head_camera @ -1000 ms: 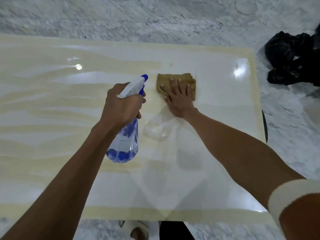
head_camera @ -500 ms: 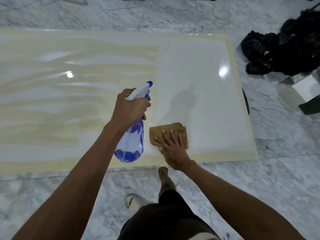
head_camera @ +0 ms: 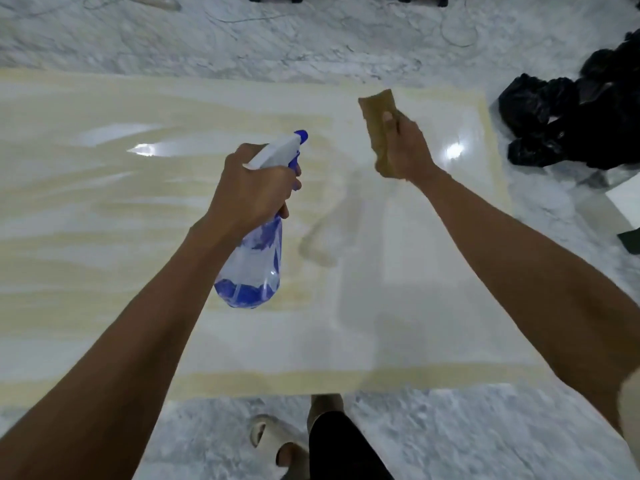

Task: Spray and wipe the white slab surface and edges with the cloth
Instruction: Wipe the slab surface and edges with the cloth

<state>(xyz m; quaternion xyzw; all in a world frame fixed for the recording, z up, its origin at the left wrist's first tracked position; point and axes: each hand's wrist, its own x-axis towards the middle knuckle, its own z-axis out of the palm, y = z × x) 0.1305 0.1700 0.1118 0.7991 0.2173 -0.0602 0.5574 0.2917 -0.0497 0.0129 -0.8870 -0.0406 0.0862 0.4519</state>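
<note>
- Two hands are up over the white slab [head_camera: 433, 289] in the head view, each with something in it.
- My left hand [head_camera: 254, 188] is curled tight round the neck of the spray bottle [head_camera: 258, 251], fingers wrapped at the trigger; the blue nozzle points to the far side and the clear body hangs down toward me, with blue liquid pooled in its bottom.
- My right hand [head_camera: 407, 150] grips the brown cloth [head_camera: 377, 123], folded into a pad, thumb across its near face; the pad stands upright. Whether it touches the slab, I cannot tell.
- That slab lies flat on the grey marbled floor [head_camera: 485, 438] and fills most of the view. Its left part shows pale yellow streaks, its right part looks plain white and glossy, and a yellowish band runs along the near, far and right edges.
- Black bags [head_camera: 568, 126] are heaped on the floor off the slab's far right corner.
- My foot in a pale sandal [head_camera: 273, 441] stands on the floor just beside the slab's near edge.
</note>
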